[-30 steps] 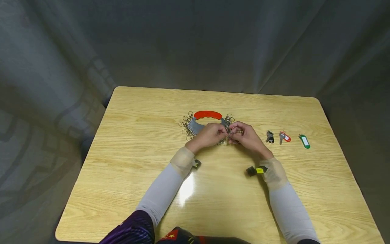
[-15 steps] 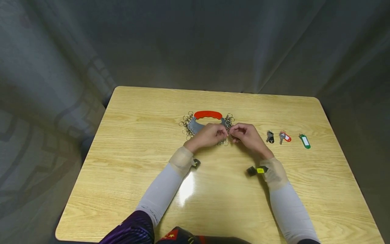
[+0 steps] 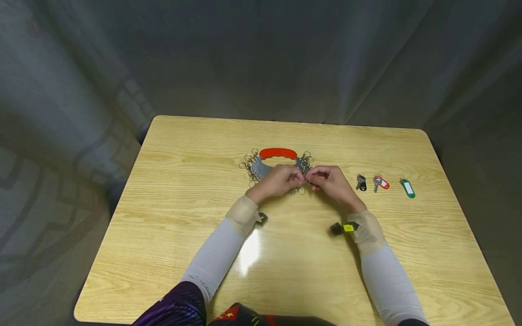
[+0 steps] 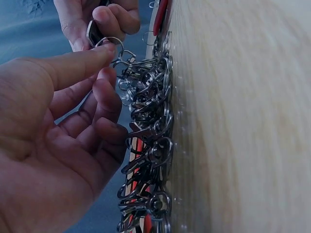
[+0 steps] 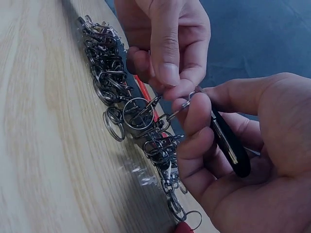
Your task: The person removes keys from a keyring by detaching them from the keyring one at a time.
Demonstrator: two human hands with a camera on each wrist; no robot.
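In the head view, a grey metal plate [image 3: 261, 169] with a red handle [image 3: 278, 153] lies on the table, fringed with metal clips and split rings. Both hands meet at its right end. My left hand [image 3: 280, 179] pinches a split ring [image 4: 116, 40] between thumb and index finger, beside the row of clips [image 4: 153, 153]. My right hand [image 3: 331, 182] holds a black key tag [image 5: 234, 148] against its curled fingers, thumb and index finger at the tag's ringed end. A silvery strip shows along the tag. Fingers partly hide where ring and tag meet.
To the right on the wooden table [image 3: 183, 181] lie a key with a black tag [image 3: 363, 184], a key with a red tag [image 3: 383, 183] and a green tag [image 3: 408, 188]. Grey curtains [image 3: 261, 68] hang behind the table.
The right hand's fingers have drawn closer together over the tag, and that hand has shifted slightly at the plate's right end. The left hand stays nearly in place.
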